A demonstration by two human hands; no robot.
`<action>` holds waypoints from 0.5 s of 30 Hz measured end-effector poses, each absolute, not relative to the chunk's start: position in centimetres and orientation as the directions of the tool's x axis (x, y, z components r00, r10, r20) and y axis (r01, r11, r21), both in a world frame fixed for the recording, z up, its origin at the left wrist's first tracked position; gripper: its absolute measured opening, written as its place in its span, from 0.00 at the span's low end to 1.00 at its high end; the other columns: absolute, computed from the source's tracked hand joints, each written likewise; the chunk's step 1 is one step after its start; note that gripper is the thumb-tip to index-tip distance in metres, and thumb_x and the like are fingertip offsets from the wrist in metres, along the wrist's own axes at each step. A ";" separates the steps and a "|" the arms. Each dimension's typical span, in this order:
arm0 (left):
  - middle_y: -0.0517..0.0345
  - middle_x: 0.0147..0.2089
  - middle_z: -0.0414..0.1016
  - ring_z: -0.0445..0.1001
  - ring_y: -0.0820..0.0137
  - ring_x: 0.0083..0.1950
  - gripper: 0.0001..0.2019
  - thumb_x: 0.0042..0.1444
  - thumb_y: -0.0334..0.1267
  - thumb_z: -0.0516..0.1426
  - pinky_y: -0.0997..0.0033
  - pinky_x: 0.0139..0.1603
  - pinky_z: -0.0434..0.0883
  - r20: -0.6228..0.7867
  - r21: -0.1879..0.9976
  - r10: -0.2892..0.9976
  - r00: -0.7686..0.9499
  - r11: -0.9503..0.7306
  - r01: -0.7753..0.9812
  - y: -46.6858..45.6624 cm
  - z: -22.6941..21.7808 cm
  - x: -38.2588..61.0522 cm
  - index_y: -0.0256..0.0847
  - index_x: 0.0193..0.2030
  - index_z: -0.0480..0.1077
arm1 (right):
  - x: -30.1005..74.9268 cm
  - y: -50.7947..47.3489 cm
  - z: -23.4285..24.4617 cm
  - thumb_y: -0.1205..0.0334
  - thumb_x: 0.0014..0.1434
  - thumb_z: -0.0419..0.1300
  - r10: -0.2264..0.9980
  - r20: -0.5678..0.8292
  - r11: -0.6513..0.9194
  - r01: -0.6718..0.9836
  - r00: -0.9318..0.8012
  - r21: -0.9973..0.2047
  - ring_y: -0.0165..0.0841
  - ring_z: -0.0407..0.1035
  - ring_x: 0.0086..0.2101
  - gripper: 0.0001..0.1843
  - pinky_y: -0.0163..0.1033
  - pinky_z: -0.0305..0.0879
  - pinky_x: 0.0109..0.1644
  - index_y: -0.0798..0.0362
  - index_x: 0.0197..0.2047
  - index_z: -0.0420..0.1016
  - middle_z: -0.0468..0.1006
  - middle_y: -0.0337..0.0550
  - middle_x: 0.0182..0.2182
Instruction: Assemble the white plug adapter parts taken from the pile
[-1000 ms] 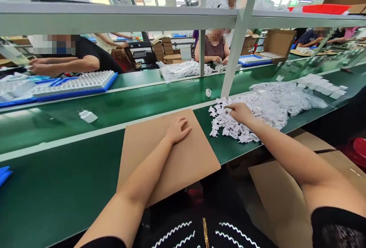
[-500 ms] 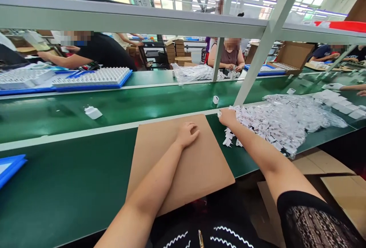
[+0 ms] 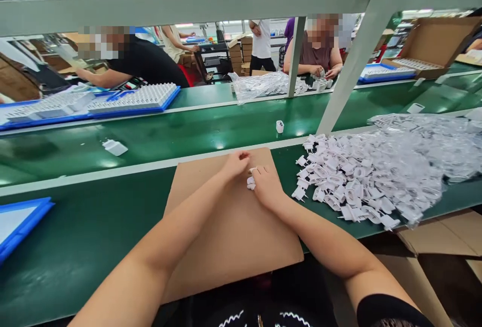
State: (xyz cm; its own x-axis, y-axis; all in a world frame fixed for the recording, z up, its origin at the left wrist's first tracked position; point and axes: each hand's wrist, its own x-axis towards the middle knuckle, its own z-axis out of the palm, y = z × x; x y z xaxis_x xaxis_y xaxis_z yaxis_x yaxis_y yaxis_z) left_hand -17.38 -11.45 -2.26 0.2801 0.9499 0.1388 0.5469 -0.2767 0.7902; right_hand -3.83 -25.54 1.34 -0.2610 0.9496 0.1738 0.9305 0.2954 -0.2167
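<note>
We are on a factory floor, at an assembly line: a long green belt (image 3: 196, 126) runs between benches, co-workers (image 3: 318, 58) handle parts across from us, and around us lie heaped white plug parts (image 3: 350, 181), a filled blue tray (image 3: 173, 98) and an open carton (image 3: 448, 35)

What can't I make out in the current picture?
Head view:
How many white pieces the right hand holds: the hand partly covers them.
Whether the left hand holds anything: its back hides the palm.
Rest of near blue tray: left edge cuts it off.
Right end of near bag: beyond the right edge.
</note>
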 end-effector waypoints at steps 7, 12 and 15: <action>0.45 0.51 0.80 0.79 0.58 0.53 0.16 0.58 0.43 0.65 0.60 0.57 0.74 0.111 0.785 0.979 0.172 -0.193 0.589 -3.5 0.1 -9.6 0.36 0.49 0.76 | -2.7 -25.6 1.6 0.69 0.67 0.58 0.935 0.079 0.353 0.887 -0.346 -0.298 0.40 0.70 0.46 0.07 0.39 0.63 0.43 0.51 0.46 0.76 0.78 0.47 0.46; 0.32 0.70 0.63 0.67 0.48 0.69 0.44 0.44 0.51 0.74 0.56 0.66 0.67 0.142 0.796 0.988 0.053 -0.146 0.588 -1.4 0.0 -3.6 0.34 0.64 0.66 | -1.7 -26.3 2.3 0.75 0.63 0.56 0.952 0.023 0.298 0.905 -0.305 -0.303 0.39 0.72 0.45 0.12 0.39 0.62 0.42 0.51 0.45 0.76 0.79 0.47 0.43; 0.33 0.66 0.70 0.71 0.48 0.65 0.33 0.50 0.46 0.72 0.54 0.64 0.68 0.112 0.801 0.992 0.051 -0.121 0.586 -0.9 0.4 -2.4 0.34 0.59 0.70 | -1.4 -26.4 2.3 0.77 0.60 0.56 0.948 0.001 0.304 0.904 -0.318 -0.299 0.40 0.72 0.45 0.15 0.39 0.62 0.41 0.50 0.44 0.77 0.80 0.46 0.43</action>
